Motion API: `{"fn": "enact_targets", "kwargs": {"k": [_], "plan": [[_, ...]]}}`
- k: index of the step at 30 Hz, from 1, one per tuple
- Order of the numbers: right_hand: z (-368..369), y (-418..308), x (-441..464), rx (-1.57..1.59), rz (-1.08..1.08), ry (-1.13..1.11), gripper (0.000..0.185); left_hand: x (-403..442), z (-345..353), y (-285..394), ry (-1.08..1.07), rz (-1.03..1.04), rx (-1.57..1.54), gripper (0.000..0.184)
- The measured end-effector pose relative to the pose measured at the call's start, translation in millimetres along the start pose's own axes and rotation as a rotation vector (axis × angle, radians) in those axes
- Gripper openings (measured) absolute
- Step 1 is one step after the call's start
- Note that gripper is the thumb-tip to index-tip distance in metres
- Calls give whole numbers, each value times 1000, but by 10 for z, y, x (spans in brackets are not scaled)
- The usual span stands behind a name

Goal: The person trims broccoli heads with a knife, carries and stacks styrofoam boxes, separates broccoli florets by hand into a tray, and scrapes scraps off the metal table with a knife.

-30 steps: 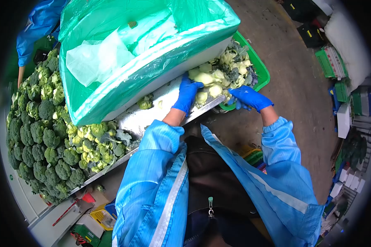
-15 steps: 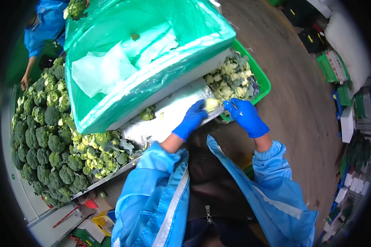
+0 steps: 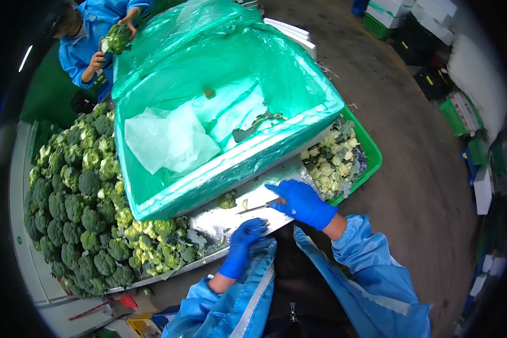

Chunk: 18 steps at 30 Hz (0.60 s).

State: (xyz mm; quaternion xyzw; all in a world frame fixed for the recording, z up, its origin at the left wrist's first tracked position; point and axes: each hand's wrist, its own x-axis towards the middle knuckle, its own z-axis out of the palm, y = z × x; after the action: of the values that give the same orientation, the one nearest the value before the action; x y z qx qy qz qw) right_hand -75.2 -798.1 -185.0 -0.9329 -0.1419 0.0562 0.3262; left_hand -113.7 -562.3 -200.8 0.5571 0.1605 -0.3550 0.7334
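Holding the knife (image 3: 258,209): the right hand (image 3: 301,201), in a blue glove, had its grip closed around the handle, one finger stuck out above it.
Where the knife pointed: toward the left end of the metal table (image 3: 260,192); I couldn't tell whether the blade touched the surface below.
Left hand (image 3: 243,243): also gloved in blue, it hung near the table's front edge, fingers bent and close together; from where I stood I couldn't tell whether anything was in it.
Small broccoli (image 3: 227,200): one piece lay on the metal just beside the big box (image 3: 231,167), near the knife.
Broccoli pile (image 3: 79,214): a great heap covered the table's left end, mostly dark heads, with paler yellowish-green ones nearest the bare metal.
Inside the big box: a pale sheet (image 3: 172,141) and a leafy scrap (image 3: 248,132) lay on the green plastic lining.
Green crate (image 3: 373,155): at the table's right end, it held a heap of pale cut pieces and leaves (image 3: 329,169).
Co-worker (image 3: 93,28): across the table, another person in blue held up a broccoli head (image 3: 116,39) with both hands.
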Motion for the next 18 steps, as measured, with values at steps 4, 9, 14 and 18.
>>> {"fn": "enact_targets", "kwargs": {"k": [4, 9, 14, 18], "plan": [[-162, 666, -157, 711, 302, 603, 52, -418, -876, 276, 267, 230, -525, 44], [-1300, 565, 290, 961, 438, 972, 57, -659, -1768, 1007, 121, 346, -780, 75], [-1521, 638, 547, 793, 421, 889, 27, -188, -3201, 699, 98, 595, -534, 30], [-1651, 732, 510, 722, 362, 905, 16, -409, -2659, 1190, 529, 849, -216, 42]]}}
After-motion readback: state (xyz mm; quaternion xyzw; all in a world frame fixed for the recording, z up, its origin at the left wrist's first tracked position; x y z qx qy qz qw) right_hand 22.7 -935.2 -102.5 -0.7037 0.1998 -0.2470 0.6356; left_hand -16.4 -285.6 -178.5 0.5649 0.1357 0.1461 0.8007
